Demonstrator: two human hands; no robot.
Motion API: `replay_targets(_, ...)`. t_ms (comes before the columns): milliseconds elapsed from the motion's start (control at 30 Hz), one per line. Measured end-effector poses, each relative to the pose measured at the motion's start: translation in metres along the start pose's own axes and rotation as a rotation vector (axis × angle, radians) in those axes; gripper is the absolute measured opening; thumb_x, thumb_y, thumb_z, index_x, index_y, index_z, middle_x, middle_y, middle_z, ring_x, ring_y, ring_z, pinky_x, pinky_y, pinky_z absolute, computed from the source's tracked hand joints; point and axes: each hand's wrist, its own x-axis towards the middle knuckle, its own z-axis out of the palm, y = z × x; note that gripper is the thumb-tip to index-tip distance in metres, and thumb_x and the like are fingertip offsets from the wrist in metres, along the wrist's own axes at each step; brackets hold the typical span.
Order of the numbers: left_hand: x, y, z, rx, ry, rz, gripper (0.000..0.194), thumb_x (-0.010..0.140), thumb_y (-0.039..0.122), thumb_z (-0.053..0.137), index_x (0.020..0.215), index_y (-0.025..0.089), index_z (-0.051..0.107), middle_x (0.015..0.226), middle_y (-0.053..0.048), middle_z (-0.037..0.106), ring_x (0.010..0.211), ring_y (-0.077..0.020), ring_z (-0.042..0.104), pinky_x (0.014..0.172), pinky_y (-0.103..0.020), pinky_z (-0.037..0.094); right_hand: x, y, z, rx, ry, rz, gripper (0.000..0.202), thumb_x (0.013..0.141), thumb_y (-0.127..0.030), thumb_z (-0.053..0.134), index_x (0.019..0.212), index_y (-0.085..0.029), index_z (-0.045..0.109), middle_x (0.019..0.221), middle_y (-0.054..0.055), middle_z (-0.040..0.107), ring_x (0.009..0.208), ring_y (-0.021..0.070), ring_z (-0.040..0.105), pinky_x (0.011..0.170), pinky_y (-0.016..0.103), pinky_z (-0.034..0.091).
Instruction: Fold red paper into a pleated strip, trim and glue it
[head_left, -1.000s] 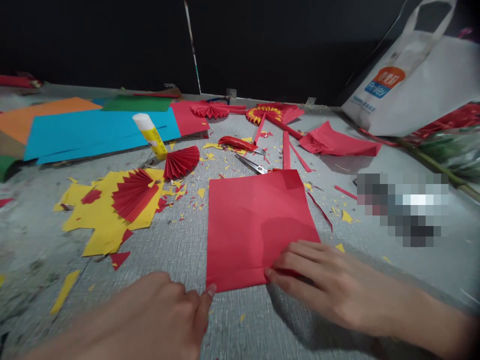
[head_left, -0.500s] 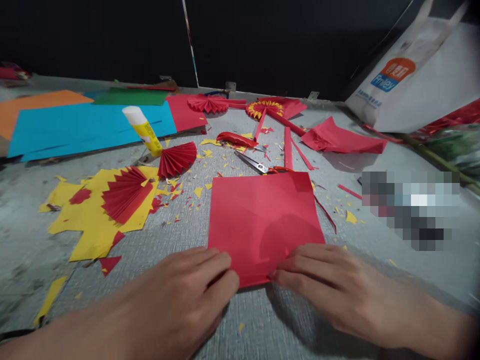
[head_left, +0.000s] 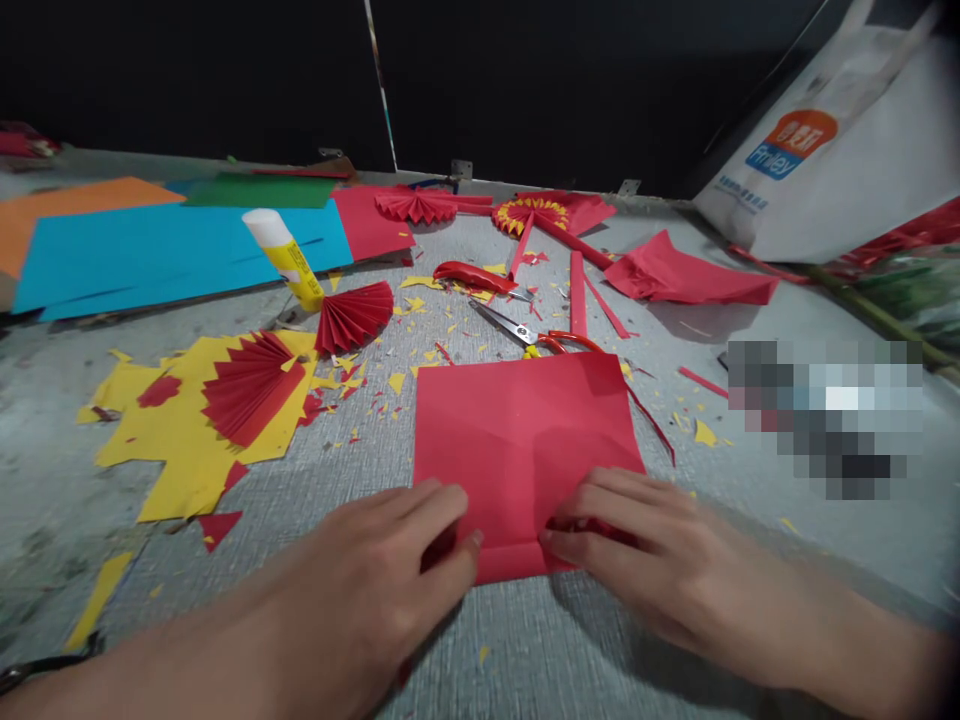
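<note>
A sheet of red paper [head_left: 517, 450] lies in front of me, a narrow folded strip running along its near edge. Around the near left corner, my left hand [head_left: 397, 570] is closed, thumb and fingers on the paper. My right hand [head_left: 667, 560] pinches the near edge on the right, its fingers bent over the sheet. Just past the far edge lie scissors [head_left: 525, 332] with red handles, partly covered by the paper. A red-handled cutting tool [head_left: 476, 277] rests behind them.
To the left are pleated red paper fans [head_left: 259, 390], yellow paper [head_left: 180, 465], a glue stick [head_left: 285, 260] and blue sheets [head_left: 187, 255]. Farther back lies a yellow-trimmed red fan [head_left: 531, 213]. Crumpled red paper [head_left: 690, 272] and a white bag [head_left: 832, 150] occupy the right. Scraps litter the table.
The sheet has shifted slightly toward me, uncovering more of the scissors' handles. The strip at its near edge shows wider now, and my right fingers have lifted and curled.
</note>
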Motion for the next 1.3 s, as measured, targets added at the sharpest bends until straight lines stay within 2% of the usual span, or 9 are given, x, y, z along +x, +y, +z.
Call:
replay_targets(167,0.001,0.002,-0.002,0.061,-0.005,0.053,0.039,0.076,-0.005,0.047,0.099,0.02,0.065,0.096,-0.006,0.074,0.076,-0.0227,0.059,0.067,-0.034,0.053,-0.001,-0.001,0.005,-0.077,0.034,-0.052,0.044,0.119,-0.012,0.034,0.111,-0.015,0.077,0.104,0.011,0.077,0.089,0.0228,0.069,0.076,0.035,0.056)
replay_targets(367,-0.004,0.004,0.003,0.048,-0.03,0.093,0.027,0.09,0.0,0.056,0.103,0.018,0.071,0.097,-0.008,0.072,0.082,-0.0247,0.06,0.077,-0.037,0.055,-0.003,-0.01,0.008,-0.154,0.038,-0.103,0.041,0.116,-0.01,0.038,0.11,-0.013,0.078,0.106,0.013,0.078,0.092,0.0244,0.07,0.076,0.036,0.055)
replay_targets(467,-0.007,0.005,0.004,0.069,-0.003,0.09,0.026,0.093,0.004,0.057,0.109,0.018,0.072,0.098,-0.01,0.072,0.088,-0.0257,0.062,0.083,-0.037,0.055,-0.002,-0.012,0.006,-0.179,0.053,-0.115,0.048,0.117,-0.009,0.031,0.114,-0.011,0.079,0.105,0.013,0.08,0.09,0.0241,0.07,0.078,0.037,0.056)
replay_targets(567,-0.009,0.007,0.004,0.054,0.02,0.088,0.029,0.09,0.002,0.057,0.11,0.018,0.069,0.093,-0.007,0.071,0.083,-0.0247,0.062,0.078,-0.036,0.054,-0.001,-0.012,0.003,-0.168,0.082,-0.139,0.054,0.12,-0.011,0.024,0.117,-0.01,0.078,0.103,0.011,0.081,0.083,0.0217,0.069,0.075,0.036,0.055)
replay_targets(700,-0.008,0.007,0.003,-0.08,-0.016,0.056,0.042,0.086,-0.001,0.051,0.119,0.022,0.063,0.101,-0.004,0.074,0.079,-0.0207,0.065,0.068,-0.032,0.053,0.0,-0.013,-0.001,-0.054,0.063,-0.107,0.053,0.121,-0.013,0.024,0.118,-0.011,0.076,0.099,0.008,0.08,0.08,0.0196,0.068,0.075,0.034,0.055)
replay_targets(800,-0.004,0.007,0.0,-0.098,0.025,0.022,0.048,0.08,-0.002,0.041,0.116,0.022,0.061,0.099,-0.003,0.074,0.073,-0.0192,0.065,0.064,-0.031,0.053,0.0,-0.014,-0.001,0.039,0.026,-0.034,0.046,0.12,-0.012,0.029,0.119,-0.014,0.076,0.097,0.005,0.076,0.085,0.0192,0.069,0.078,0.032,0.056)
replay_targets(967,0.0,0.005,0.001,-0.017,0.065,0.019,0.04,0.083,-0.003,0.043,0.108,0.023,0.06,0.099,-0.004,0.073,0.077,-0.0217,0.064,0.066,-0.034,0.051,-0.004,-0.01,0.007,0.024,0.002,0.031,0.04,0.114,-0.008,0.039,0.127,-0.017,0.075,0.115,0.009,0.076,0.1,0.0233,0.069,0.084,0.035,0.058)
replay_targets(1133,-0.003,0.001,0.004,-0.074,-0.012,0.065,0.034,0.085,-0.001,0.053,0.108,0.022,0.063,0.108,-0.006,0.075,0.082,-0.0219,0.062,0.069,-0.035,0.05,-0.005,-0.007,0.011,-0.014,0.021,-0.018,0.039,0.117,-0.011,0.038,0.122,-0.015,0.076,0.113,0.009,0.076,0.1,0.0235,0.068,0.089,0.035,0.058)
replay_targets(1300,-0.006,0.001,0.009,-0.055,-0.08,0.122,0.024,0.093,0.005,0.065,0.113,0.017,0.068,0.105,-0.007,0.071,0.089,-0.025,0.06,0.08,-0.039,0.051,-0.003,-0.008,0.011,-0.078,0.05,-0.081,0.039,0.121,-0.021,0.04,0.11,-0.015,0.077,0.101,0.007,0.074,0.092,0.0237,0.066,0.082,0.037,0.055)
